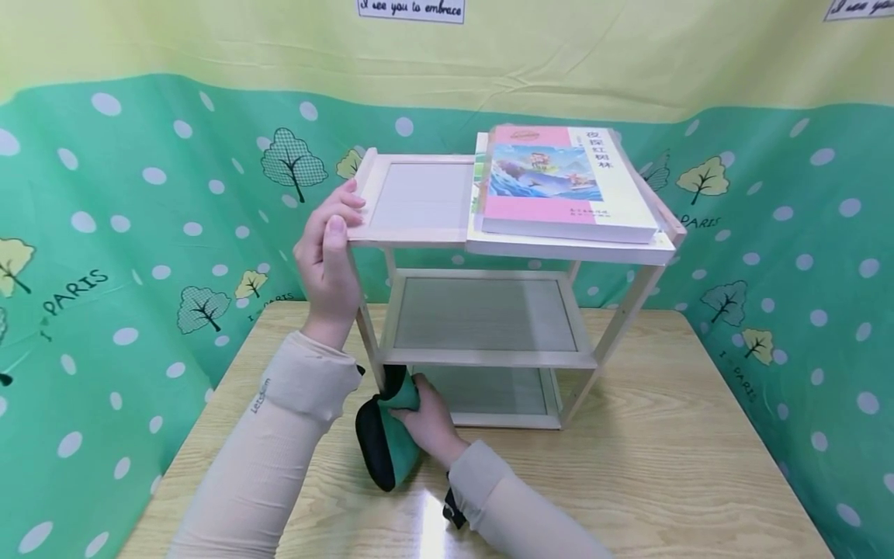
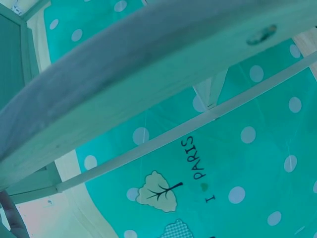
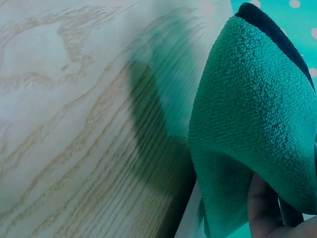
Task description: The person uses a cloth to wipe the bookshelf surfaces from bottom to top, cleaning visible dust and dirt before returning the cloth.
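Note:
A small wooden three-tier shelf (image 1: 489,359) stands on the table. My left hand (image 1: 334,256) holds the left end of its top tier, thumb at the front and fingers over the side rail. Low at the shelf's front left leg, my right hand (image 1: 434,419) grips a green cloth (image 1: 401,442) with a black edge, folded around the leg. In the right wrist view the green cloth (image 3: 247,114) looks fluffy, with fingers (image 3: 262,203) tucked under its fold. The left wrist view shows a shelf rail (image 2: 148,74) up close, and only a bit of finger.
Two stacked books (image 1: 559,186), the upper with a pink and white cover, lie on the top tier's right side. The wood-grain table (image 1: 663,435) extends around the shelf. Behind and beside it hangs a green curtain (image 1: 174,194) with white dots and tree prints.

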The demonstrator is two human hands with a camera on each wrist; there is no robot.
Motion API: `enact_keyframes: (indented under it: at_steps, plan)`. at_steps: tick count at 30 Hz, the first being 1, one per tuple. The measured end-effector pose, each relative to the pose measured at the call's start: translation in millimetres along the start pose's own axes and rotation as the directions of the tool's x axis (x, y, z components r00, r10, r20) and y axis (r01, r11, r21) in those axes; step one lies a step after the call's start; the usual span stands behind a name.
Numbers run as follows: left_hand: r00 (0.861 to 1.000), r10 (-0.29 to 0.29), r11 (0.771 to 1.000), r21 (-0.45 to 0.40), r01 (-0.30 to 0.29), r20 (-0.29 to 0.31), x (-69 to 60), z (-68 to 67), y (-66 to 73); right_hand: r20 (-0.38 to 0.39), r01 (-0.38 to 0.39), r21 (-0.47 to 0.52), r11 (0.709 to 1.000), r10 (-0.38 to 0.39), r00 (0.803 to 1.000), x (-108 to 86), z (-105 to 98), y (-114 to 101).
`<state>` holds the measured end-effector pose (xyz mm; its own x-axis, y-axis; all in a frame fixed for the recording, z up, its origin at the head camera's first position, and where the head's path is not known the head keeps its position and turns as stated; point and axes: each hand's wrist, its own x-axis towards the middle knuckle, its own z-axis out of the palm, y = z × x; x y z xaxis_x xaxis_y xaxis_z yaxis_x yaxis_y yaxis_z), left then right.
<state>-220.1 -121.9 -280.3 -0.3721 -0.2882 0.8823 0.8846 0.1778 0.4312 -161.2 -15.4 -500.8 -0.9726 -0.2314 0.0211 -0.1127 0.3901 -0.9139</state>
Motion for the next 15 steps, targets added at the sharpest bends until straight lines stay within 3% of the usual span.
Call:
enact_keyframes:
  at_steps: [15]
  plan:
    - [1.0, -0.001, 1.0, -0.013, 0.001, 0.0, -0.3, 0.5, 0.0, -0.005, -0.012, 0.124, 0.992, 0.012, 1.0, -3.6, -7.6, -15.4]
